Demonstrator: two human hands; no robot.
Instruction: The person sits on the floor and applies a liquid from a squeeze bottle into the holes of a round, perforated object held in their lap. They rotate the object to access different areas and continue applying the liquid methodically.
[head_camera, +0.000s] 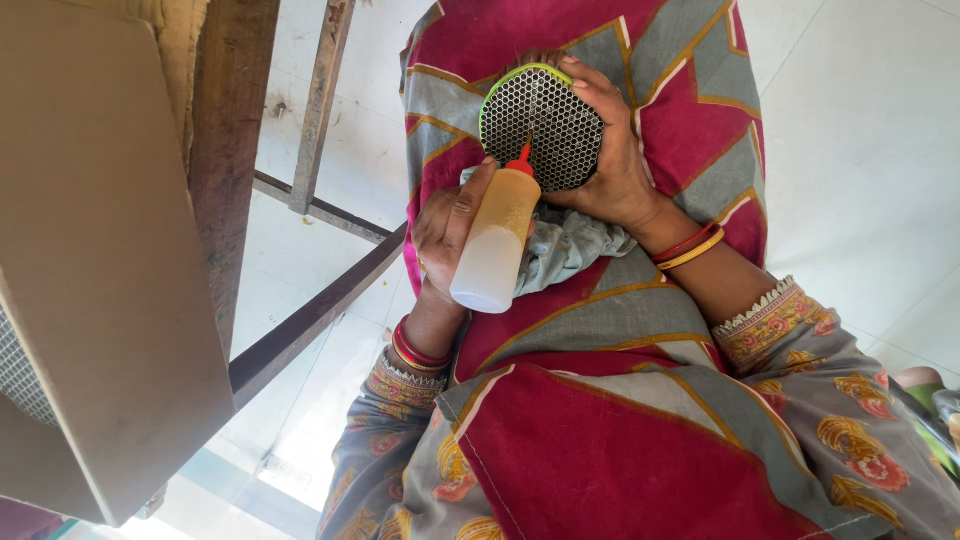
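Note:
My left hand (444, 236) grips a small squeeze bottle (497, 242) of amber liquid. Its red nozzle touches the lower edge of a round black honeycomb mesh piece (541, 124) with a green rim. My right hand (616, 165) wraps around the right side of the mesh piece and holds it over my lap. A crumpled grey cloth (566, 250) lies under both hands on my red and grey patterned clothing (600, 400). Red and gold bangles sit on both wrists.
A brown cardboard box (95, 260) fills the left side. Beside it stands a dark wooden frame (228, 140) with slanting bars (318, 310). White floor tiles (860, 150) lie to the right and behind the frame.

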